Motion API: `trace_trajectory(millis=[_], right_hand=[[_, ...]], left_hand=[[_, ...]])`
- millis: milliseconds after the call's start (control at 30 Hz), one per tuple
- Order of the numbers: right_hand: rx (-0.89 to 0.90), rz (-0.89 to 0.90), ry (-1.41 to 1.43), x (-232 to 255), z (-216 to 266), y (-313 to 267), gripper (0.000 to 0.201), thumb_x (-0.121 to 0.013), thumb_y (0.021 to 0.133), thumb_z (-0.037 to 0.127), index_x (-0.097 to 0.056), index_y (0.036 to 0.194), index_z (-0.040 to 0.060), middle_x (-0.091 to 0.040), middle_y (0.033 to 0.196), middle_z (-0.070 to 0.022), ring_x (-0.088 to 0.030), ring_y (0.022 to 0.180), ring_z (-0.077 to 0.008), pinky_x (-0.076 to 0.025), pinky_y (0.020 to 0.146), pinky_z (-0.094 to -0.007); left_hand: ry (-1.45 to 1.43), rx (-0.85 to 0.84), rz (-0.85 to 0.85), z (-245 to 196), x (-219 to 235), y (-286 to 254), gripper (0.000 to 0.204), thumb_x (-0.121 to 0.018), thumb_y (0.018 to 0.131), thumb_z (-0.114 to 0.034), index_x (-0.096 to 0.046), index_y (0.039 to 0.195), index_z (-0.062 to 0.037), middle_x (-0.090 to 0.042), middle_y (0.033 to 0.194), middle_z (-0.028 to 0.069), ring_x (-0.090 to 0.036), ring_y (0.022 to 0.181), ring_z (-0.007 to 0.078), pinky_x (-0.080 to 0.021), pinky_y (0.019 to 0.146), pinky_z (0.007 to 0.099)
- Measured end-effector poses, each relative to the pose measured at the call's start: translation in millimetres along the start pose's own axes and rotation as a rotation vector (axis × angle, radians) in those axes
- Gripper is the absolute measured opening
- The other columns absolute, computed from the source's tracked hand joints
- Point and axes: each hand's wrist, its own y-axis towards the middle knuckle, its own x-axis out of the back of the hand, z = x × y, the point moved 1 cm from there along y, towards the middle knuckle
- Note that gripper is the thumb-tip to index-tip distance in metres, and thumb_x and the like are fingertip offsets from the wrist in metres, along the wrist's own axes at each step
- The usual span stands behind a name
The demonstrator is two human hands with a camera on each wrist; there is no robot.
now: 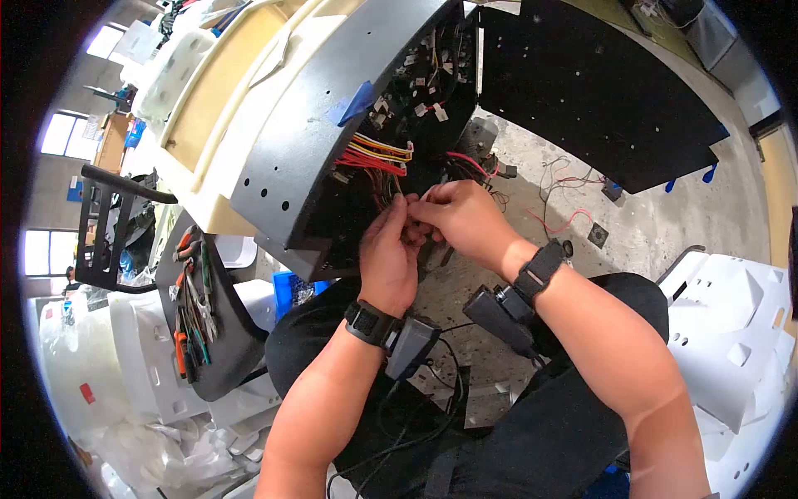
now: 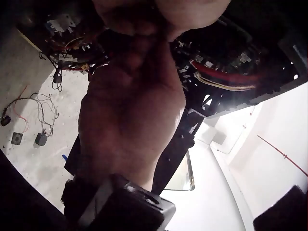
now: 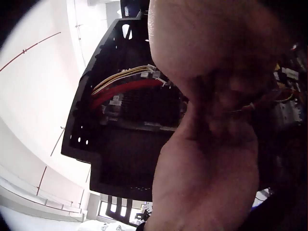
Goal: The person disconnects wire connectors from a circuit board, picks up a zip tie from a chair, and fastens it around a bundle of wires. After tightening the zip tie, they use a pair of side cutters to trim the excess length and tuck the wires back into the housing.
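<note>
Both hands meet at the open side of a black housing (image 1: 341, 91). The left hand (image 1: 389, 258) has its fingers curled inward beside a wire bundle (image 1: 374, 156) of red, yellow and white leads. Against its fingertips, the right hand (image 1: 470, 218) brings thumb and index finger together. Whatever lies between the fingers is too small and covered to make out. In the left wrist view the left palm (image 2: 130, 110) is dark, with the other hand above it. The right wrist view shows the right hand (image 3: 207, 43) touching the other one, the red and yellow wires (image 3: 127, 79) alongside.
A black panel (image 1: 590, 91) extends at the upper right. Loose wires (image 1: 565, 179) and a small black square part (image 1: 597, 235) lie on the floor. Pliers and other hand tools (image 1: 193, 308) rest on a dark surface at the left. White moulded parts (image 1: 723, 324) stand at the right.
</note>
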Motion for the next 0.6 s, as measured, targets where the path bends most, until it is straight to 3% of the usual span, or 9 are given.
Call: trace_trajectory(millis=[133,200,333,400,600], right_hand=[[-0.142,0.019,0.13,-2.1,3.4,-1.7,0.03,-0.062,0.079,0.029,-0.067,0.076,-0.0007,-0.064,0.068,-0.0163,-0.064,0.064,-0.0262,-0.049,0.062,-0.0333],[-0.139,0.033,0.122,-3.4,-0.8,1.1,0.02,-0.061,0.084,0.02,-0.064,0.077,0.0009,-0.062,0.068,-0.0022,-0.052,0.057,-0.0064,-0.04,0.051,-0.0206],[-0.146,0.054,0.106,-5.1,-2.1,2.8,0.021,-0.061,0.084,0.02,-0.064,0.077,0.0004,-0.062,0.068,-0.0026,-0.053,0.059,-0.0067,-0.041,0.053,-0.0207],[-0.027,-0.013,0.054,-8.8,-10.2,7.0,0.029,-0.062,0.079,0.028,-0.067,0.076,-0.0003,-0.064,0.071,-0.0175,-0.064,0.067,-0.0295,-0.049,0.063,-0.0344],[-0.09,-0.043,0.063,-10.1,-11.9,4.6,0.029,-0.061,0.079,0.028,-0.067,0.077,0.0003,-0.064,0.074,-0.0183,-0.064,0.071,-0.0311,-0.048,0.065,-0.0347]], left_hand=[[-0.015,0.009,-0.004,-1.3,-3.7,-1.4,0.02,-0.051,0.093,-0.024,-0.059,0.098,-0.0066,-0.056,0.081,-0.0033,-0.044,0.068,0.0073,-0.037,0.068,0.0233],[-0.018,0.012,-0.004,-0.7,-1.8,-1.0,0.02,-0.051,0.094,-0.024,-0.059,0.098,-0.0066,-0.056,0.081,-0.0031,-0.044,0.068,0.0073,-0.037,0.067,0.0231],[-0.013,0.016,-0.006,-0.9,1.0,0.1,0.02,-0.051,0.094,-0.024,-0.059,0.098,-0.0066,-0.057,0.083,-0.0025,-0.046,0.069,0.0075,-0.037,0.065,0.0221],[-0.011,0.016,-0.01,-2.5,-1.1,-0.8,0.02,-0.05,0.094,-0.024,-0.059,0.099,-0.0068,-0.057,0.083,-0.0024,-0.047,0.07,0.0076,-0.037,0.065,0.0218],[0.003,0.029,-0.028,-1.1,1.8,0.7,0.02,-0.05,0.094,-0.023,-0.059,0.1,-0.0065,-0.058,0.084,-0.0014,-0.048,0.07,0.0079,-0.038,0.066,0.0219]])
